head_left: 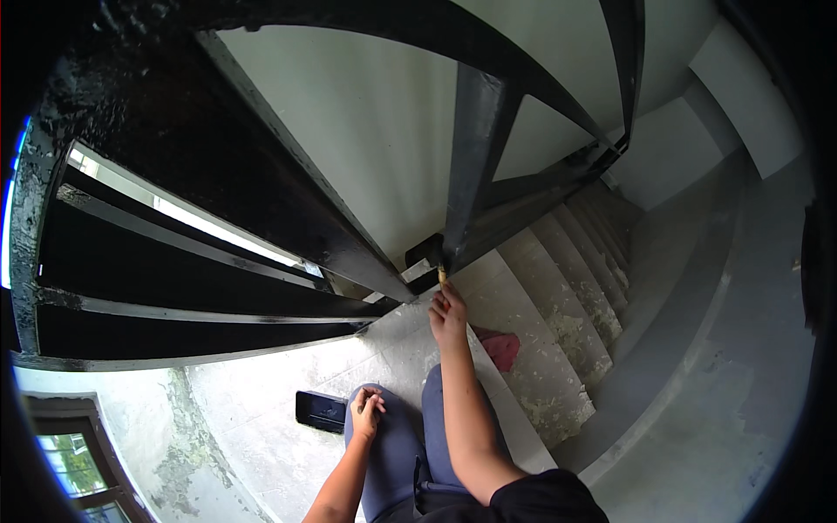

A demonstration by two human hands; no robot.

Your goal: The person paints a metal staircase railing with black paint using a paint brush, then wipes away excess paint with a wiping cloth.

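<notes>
In the head view, my right hand (448, 312) reaches forward and grips a small paintbrush (442, 271). Its dark bristles are at the foot of a dark metal railing post (472, 157), though whether they touch it is too small to tell. My left hand (367, 404) rests on my left knee, its fingers partly curled, with dark smudges on them; whether it holds something small is unclear. Beside that knee, on the tiled floor, sits a black rectangular tray (320, 410) with dark, shiny contents. A red cloth (500, 350) lies on a stair step to the right of my right forearm.
Stained concrete stairs (556, 294) descend on the right beside a grey wall (713, 405). Black railing bars (261, 176) rise close in front and to the left. A framed window (75, 461) is at the lower left. Paint-like spots mark the floor tiles (261, 451).
</notes>
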